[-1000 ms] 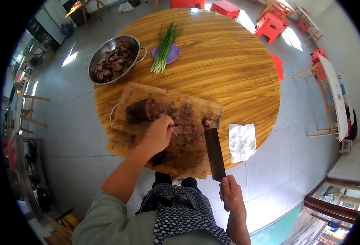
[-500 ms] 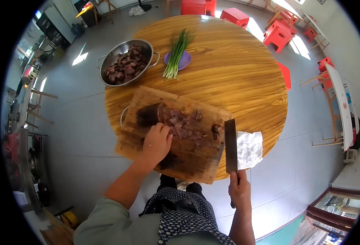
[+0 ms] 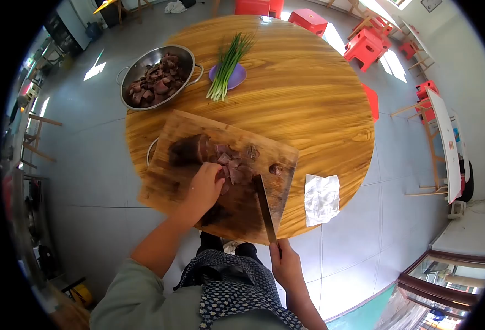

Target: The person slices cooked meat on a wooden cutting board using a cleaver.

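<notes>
The right hand (image 3: 287,265), closed round the handle of the cleaver (image 3: 266,212), has brought it leftward over the board (image 3: 231,212); the left hand (image 3: 205,187), fingers curled, touches the meat pieces (image 3: 232,168) there.

Cutting board (image 3: 242,217): wood, matt, stained. Left of it, pan handle (image 3: 150,152): bare metal. Right, cleaver blade (image 3: 265,208): dark metal, smooth.
</notes>
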A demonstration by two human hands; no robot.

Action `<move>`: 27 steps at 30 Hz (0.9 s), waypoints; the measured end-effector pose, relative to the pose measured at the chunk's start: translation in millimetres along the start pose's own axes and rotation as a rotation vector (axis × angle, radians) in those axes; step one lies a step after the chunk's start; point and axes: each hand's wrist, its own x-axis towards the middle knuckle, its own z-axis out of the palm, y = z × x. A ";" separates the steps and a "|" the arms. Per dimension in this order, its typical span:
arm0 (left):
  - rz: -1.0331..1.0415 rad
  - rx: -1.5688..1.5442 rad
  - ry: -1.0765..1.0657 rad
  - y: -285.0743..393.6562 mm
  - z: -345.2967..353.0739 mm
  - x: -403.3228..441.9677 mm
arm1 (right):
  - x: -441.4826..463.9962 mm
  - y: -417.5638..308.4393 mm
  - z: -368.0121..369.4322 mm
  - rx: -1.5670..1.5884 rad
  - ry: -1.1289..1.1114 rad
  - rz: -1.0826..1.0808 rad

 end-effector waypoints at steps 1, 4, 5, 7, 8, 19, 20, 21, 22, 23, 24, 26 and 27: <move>0.144 0.159 0.075 5.6 1.0 2.6 | 2.2 -2.9 1.5 0.010 -0.010 -0.008; 0.389 0.355 0.150 16.1 9.4 22.3 | 13.5 -6.3 -6.8 0.039 0.051 0.073; 0.493 0.387 0.154 17.6 12.5 31.3 | 22.0 -8.9 -8.8 0.042 0.059 0.061; 0.375 0.495 0.137 17.6 24.3 49.4 | 47.5 -12.5 -5.2 0.027 0.087 -0.027; 0.258 0.594 0.116 15.8 27.0 53.9 | 65.4 -15.3 -1.0 0.031 0.086 -0.032; 0.364 0.366 -0.109 6.4 -28.7 -14.4 | 50.4 -11.3 -20.5 -0.056 -0.071 -0.118; 0.301 0.315 -0.067 -0.5 -37.9 -25.0 | 40.1 -3.2 -26.5 -0.037 -0.078 -0.021; 0.238 0.271 -0.024 -5.4 -46.3 -35.5 | 32.3 20.3 -25.6 -0.030 -0.030 -0.060; 0.221 0.299 -0.016 -15.4 -51.3 -44.4 | 24.5 37.1 -25.6 0.129 -0.065 0.100; 0.106 0.376 0.144 -32.7 -55.3 -50.9 | 18.1 21.7 -33.9 0.241 -0.112 0.250; -0.004 0.452 0.303 -44.7 -62.9 -55.0 | 13.0 25.9 -35.6 0.361 -0.132 0.299; -0.048 0.430 0.299 -48.6 -71.8 -54.9 | 8.1 25.2 -34.4 0.406 -0.169 0.348; -0.082 0.364 0.285 -50.2 -70.7 -54.5 | 5.7 21.3 -34.2 0.396 -0.168 0.372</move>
